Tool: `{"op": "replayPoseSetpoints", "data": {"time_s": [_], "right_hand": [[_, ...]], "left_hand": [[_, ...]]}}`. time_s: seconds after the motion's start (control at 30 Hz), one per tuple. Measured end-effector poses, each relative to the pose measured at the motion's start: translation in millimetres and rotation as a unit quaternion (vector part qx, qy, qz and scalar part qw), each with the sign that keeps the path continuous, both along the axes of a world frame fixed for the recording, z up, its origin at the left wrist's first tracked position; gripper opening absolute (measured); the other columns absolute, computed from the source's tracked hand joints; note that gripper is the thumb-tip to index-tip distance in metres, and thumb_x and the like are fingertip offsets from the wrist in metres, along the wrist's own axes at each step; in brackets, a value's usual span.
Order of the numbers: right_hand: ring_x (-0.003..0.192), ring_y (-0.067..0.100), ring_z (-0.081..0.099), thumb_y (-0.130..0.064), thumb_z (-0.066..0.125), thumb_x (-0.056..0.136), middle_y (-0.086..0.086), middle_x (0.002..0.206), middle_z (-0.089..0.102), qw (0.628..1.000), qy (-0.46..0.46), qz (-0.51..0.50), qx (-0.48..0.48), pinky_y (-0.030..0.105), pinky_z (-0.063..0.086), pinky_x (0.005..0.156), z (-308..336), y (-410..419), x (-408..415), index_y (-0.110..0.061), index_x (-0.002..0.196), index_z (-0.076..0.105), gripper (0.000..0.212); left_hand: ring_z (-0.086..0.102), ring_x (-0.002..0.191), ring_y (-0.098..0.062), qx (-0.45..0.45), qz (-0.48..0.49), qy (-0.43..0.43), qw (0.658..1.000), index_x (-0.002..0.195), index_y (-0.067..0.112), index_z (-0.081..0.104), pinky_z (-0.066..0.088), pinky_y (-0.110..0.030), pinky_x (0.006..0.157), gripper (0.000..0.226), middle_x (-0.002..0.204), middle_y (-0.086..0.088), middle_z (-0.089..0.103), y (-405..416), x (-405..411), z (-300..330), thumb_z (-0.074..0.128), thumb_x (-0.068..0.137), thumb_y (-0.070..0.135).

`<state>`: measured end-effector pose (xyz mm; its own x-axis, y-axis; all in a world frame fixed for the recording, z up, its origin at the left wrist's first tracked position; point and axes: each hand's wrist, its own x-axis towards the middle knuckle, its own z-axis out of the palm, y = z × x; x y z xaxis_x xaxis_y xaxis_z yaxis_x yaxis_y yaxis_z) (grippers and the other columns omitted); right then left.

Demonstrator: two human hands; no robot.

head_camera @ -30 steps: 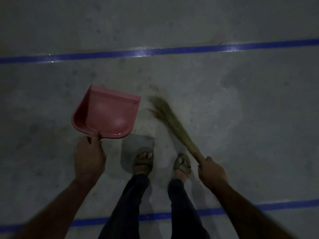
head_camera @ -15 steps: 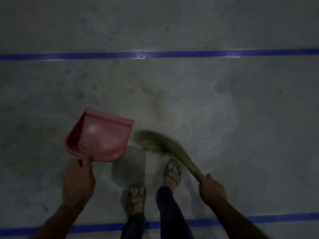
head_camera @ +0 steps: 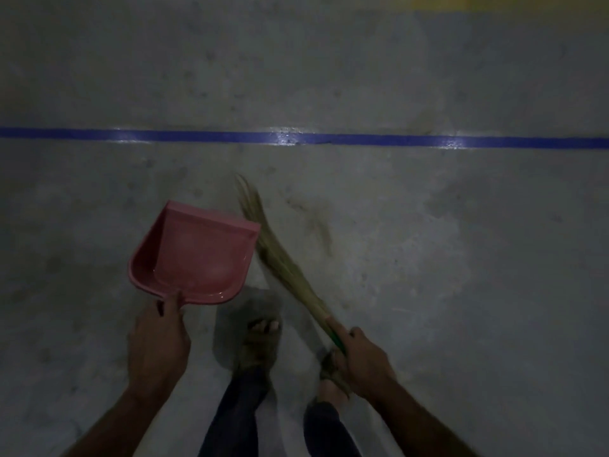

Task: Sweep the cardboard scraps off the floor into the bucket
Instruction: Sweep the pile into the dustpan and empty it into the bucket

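A: Nearest the viewer, two sandalled feet point(head_camera: 260, 341) stand on the concrete floor point(head_camera: 461, 258). The left hand point(head_camera: 158, 347) has its fingers clamped on the handle of a pink dustpan point(head_camera: 194, 252), which appears to be held off the floor and shows no contents. The right hand point(head_camera: 362, 361) has its fingers wrapped round the grip of a grass broom point(head_camera: 280, 255).

B: Where are the scraps and the bucket?

A: Neither is visible; the lighting is dim. The bristles, blurred, lie just right of the pan's open edge. Farther off runs a blue floor line point(head_camera: 303, 138).

B: Risk?

A: Probably a stroke with the pan lifted would push debris beneath its lip, or past it.
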<state>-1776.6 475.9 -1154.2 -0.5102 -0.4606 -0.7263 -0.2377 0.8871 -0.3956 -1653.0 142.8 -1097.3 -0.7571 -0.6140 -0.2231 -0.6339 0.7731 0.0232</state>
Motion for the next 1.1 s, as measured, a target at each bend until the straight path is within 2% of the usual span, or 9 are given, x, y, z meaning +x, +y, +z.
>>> {"op": "replayPoseSetpoints", "data": {"time_s": [0.17,0.3,0.5,0.63,0.7,0.8,0.87,0.93,1.1], "right_hand": [[0.106,0.036,0.058,-0.04,0.046,0.097,0.016,0.124,0.051,0.999,-0.021,-0.017,-0.04,0.04,0.049,0.088,-58,-118,-59,-0.039,0.154,0.02,0.063],[0.111,0.032,0.061,-0.036,0.055,0.089,0.011,0.134,0.058,0.981,-0.096,-0.153,-0.062,0.042,0.053,0.094,-107,-154,-102,-0.036,0.15,0.034,0.064],[0.113,0.007,0.052,-0.046,0.059,0.096,-0.018,0.128,0.048,0.923,-0.116,-0.357,-0.078,0.01,0.037,0.089,-69,-60,-41,-0.04,0.146,0.038,0.054],[0.1,0.014,0.063,-0.039,0.065,0.093,-0.002,0.127,0.062,0.906,-0.094,-0.411,-0.032,0.018,0.048,0.086,-30,5,11,-0.033,0.144,0.042,0.056],[0.118,0.02,0.06,-0.031,0.068,0.088,0.002,0.133,0.061,0.892,-0.08,-0.444,-0.02,0.02,0.043,0.098,-19,31,32,-0.019,0.145,0.048,0.061],[0.129,-0.003,0.045,-0.042,0.063,0.091,-0.029,0.141,0.044,0.951,-0.102,-0.292,0.011,0.005,0.032,0.102,-5,66,58,-0.062,0.145,0.023,0.07],[0.111,0.005,0.06,-0.042,0.069,0.087,-0.013,0.127,0.058,0.962,-0.029,-0.271,0.038,0.011,0.043,0.091,-7,83,65,-0.072,0.139,0.017,0.079],[0.078,0.015,0.064,-0.029,0.074,0.084,-0.003,0.095,0.057,0.956,0.066,-0.279,0.055,0.023,0.048,0.068,3,77,56,-0.063,0.143,0.027,0.083],[0.069,0.022,0.051,-0.027,0.055,0.096,0.001,0.093,0.039,0.943,0.165,-0.26,0.128,0.034,0.043,0.059,8,68,-9,-0.047,0.149,0.029,0.062]], "left_hand": [[0.054,0.073,-0.043,0.003,-0.005,-0.033,0.999,0.13,0.008,0.055,0.043,-0.048,0.059,0.045,0.084,-0.019,0.052,-33,-6,-20,0.063,0.086,0.0],[0.056,0.073,-0.042,0.012,-0.05,-0.03,0.998,0.122,0.009,0.059,0.045,-0.046,0.059,0.036,0.087,-0.02,0.055,-59,-31,-50,0.066,0.087,0.003],[0.055,0.074,-0.037,0.053,-0.132,-0.026,0.99,0.12,0.015,0.059,0.041,-0.041,0.057,0.034,0.087,-0.015,0.055,-76,-76,-72,0.068,0.089,0.007],[0.057,0.074,-0.035,0.074,-0.165,-0.025,0.983,0.12,0.014,0.063,0.035,-0.036,0.059,0.038,0.087,-0.015,0.057,-70,-96,-70,0.072,0.084,0.004],[0.056,0.074,-0.033,0.089,-0.165,-0.035,0.982,0.117,0.014,0.062,0.033,-0.035,0.06,0.037,0.087,-0.013,0.056,-66,-99,-69,0.072,0.084,0.002],[0.057,0.076,-0.033,0.101,-0.167,-0.055,0.979,0.117,0.018,0.062,0.035,-0.035,0.06,0.035,0.09,-0.011,0.058,-58,-96,-76,0.071,0.086,0.005],[0.058,0.078,-0.033,0.105,-0.176,-0.068,0.976,0.118,0.019,0.063,0.034,-0.035,0.062,0.035,0.092,-0.01,0.058,-51,-91,-86,0.07,0.086,0.006],[0.058,0.08,-0.032,0.113,-0.189,-0.097,0.971,0.116,0.02,0.065,0.034,-0.035,0.063,0.034,0.093,-0.008,0.059,-42,-86,-98,0.071,0.086,0.007],[0.064,0.079,-0.033,0.134,-0.237,-0.155,0.95,0.114,0.027,0.067,0.043,-0.037,0.061,0.033,0.103,-0.006,0.065,-8,-82,-147,0.073,0.084,0.013]]}}
